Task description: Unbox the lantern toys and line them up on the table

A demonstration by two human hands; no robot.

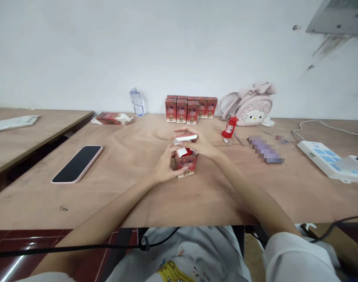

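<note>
Box, red rectangular cardboard (190,163): left hand (165,168) grasps it, likely for steadiness; right hand (203,145) pinches its white-edged lid (187,138).

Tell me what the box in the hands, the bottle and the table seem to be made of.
Box: probably thin, smooth printed card, suggested by its crisp edges and white flap. Bottle: clear, see-through plastic or glass; the look leaves it open. Table: wood or plywood, fairly matte, judging by its brown, swirling grain.
</note>
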